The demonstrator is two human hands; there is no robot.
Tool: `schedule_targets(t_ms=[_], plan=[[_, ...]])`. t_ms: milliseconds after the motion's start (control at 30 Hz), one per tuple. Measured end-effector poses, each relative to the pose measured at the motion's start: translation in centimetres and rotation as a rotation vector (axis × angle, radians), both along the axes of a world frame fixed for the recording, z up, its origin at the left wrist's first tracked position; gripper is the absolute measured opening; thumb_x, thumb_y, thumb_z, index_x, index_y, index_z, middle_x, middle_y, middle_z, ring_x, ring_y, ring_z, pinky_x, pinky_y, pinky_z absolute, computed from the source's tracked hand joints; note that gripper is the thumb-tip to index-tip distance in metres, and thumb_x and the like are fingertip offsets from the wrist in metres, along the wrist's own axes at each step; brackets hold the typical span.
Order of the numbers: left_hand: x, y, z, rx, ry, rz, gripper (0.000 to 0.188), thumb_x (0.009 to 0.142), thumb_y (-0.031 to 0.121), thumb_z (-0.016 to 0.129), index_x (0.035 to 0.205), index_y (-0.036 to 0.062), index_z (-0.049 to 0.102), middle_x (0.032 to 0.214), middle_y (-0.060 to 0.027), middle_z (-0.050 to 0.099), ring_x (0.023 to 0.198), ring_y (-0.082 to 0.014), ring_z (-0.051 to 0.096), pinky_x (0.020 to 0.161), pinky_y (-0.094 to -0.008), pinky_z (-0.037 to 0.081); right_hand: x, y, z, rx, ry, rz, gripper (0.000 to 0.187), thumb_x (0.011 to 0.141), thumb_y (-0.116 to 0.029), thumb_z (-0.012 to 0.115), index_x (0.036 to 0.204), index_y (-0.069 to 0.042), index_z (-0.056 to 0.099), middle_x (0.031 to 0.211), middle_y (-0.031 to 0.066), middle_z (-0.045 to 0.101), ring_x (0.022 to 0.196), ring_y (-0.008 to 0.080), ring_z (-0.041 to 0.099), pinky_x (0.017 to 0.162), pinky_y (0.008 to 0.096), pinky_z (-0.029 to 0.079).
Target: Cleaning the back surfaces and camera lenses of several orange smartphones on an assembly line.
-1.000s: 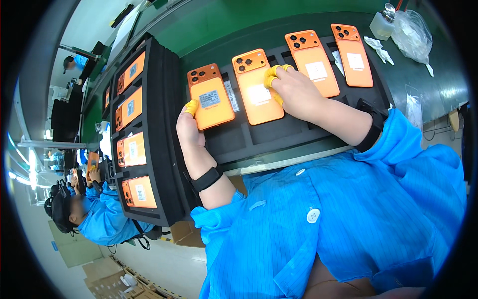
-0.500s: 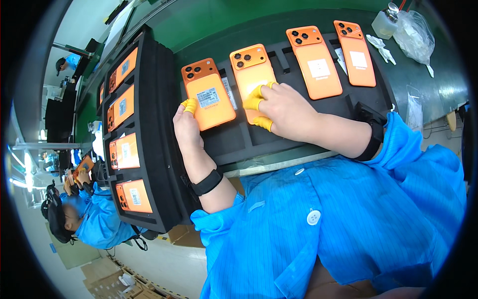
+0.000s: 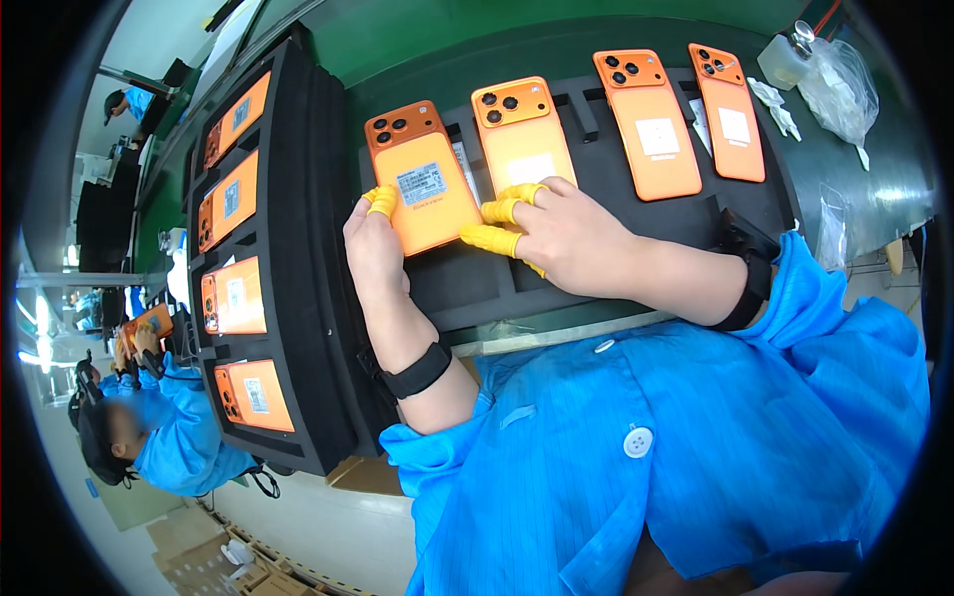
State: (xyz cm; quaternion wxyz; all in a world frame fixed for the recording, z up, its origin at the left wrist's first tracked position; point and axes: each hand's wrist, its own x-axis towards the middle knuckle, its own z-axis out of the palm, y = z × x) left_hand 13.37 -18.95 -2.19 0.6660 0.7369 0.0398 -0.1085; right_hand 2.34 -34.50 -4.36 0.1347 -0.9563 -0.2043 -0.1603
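An orange phone (image 3: 437, 214), back up with a darker camera band and a grey label, sits tilted over the black foam tray. My left hand (image 3: 376, 243) is closed on its left edge, with yellow finger cots on the fingertips. My right hand (image 3: 566, 233), also in yellow finger cots, has its fingers apart. One covered fingertip meets the phone's lower right corner. The other fingers lie over the lower part of a second orange phone (image 3: 522, 129) with a white label, hiding that end.
Two more orange phones (image 3: 651, 129) (image 3: 730, 114) rest in the tray (image 3: 616, 189) at right. Stacked black trays (image 3: 308, 248) with several phones stand at left. Beyond are a pump bottle (image 3: 785, 62), crumpled tissue (image 3: 773, 104) and a plastic bag (image 3: 840, 94). A co-worker (image 3: 189, 437) sits at far left.
My right hand has come off the middle of the second phone and shifted down toward the left phone's corner. My left hand keeps its grip. The whole view has shifted slightly.
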Motion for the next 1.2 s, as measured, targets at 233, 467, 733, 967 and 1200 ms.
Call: schedule_targets(t_ms=[233,467,733,967,1200], plan=[[0.4,0.2,-0.8,0.008,-0.014,-0.021,0.028,0.085,0.006,0.036,0.104,-0.0083,0.050,0.090,-0.0116,0.059,0.080,-0.0157,0.058,0.071,-0.0238,0.044,-0.9,-1.1,1.4,-0.060,0.069,-0.045,0.043,0.071,-0.009,0.055,0.114,-0.012,0.053,0.099,0.0088,0.053,0.086,0.0234,0.049,0.078,0.0351,0.037],[0.1,0.1,-0.8,0.009,-0.064,-0.049,0.024,0.085,0.004,0.041,0.102,-0.0074,0.053,0.087,-0.0093,0.058,0.077,-0.0118,0.056,0.068,-0.0228,0.042,-1.4,-3.1,1.2,-0.077,-0.027,-0.382,0.035,0.072,-0.028,0.063,0.092,0.000,0.059,0.098,0.0148,0.051,0.093,0.0264,0.048,0.081,0.0347,0.036],[-0.2,0.3,-0.8,0.338,-0.319,-0.056,0.023,0.084,0.010,0.051,0.099,-0.0074,0.055,0.083,-0.0087,0.061,0.074,-0.0129,0.057,0.066,-0.0243,0.044,-1.7,-2.6,1.6,-0.192,0.341,-0.371,0.057,0.067,-0.040,0.067,0.101,0.003,0.052,0.104,0.0177,0.049,0.095,0.0283,0.048,0.088,0.0362,0.033],[-2.1,0.3,-0.3,0.233,-0.262,-0.287,0.038,0.075,-0.001,0.060,0.110,-0.0081,0.047,0.092,-0.0126,0.060,0.086,-0.0144,0.058,0.073,-0.0245,0.046,-1.2,-2.5,1.3,-0.209,0.354,-0.354,0.072,0.069,-0.040,0.065,0.117,0.008,0.042,0.112,0.0236,0.047,0.099,0.0328,0.046,0.094,0.0398,0.032],[-2.4,0.8,-0.4,0.165,-0.234,-0.206,0.048,0.072,-0.006,0.060,0.117,-0.0088,0.041,0.094,-0.0115,0.057,0.083,-0.0131,0.056,0.073,-0.0226,0.046,-1.8,-3.3,0.5,-0.113,0.215,-0.322,0.047,0.072,-0.037,0.064,0.085,0.007,0.057,0.086,0.0196,0.054,0.086,0.0295,0.052,0.088,0.0371,0.035]])
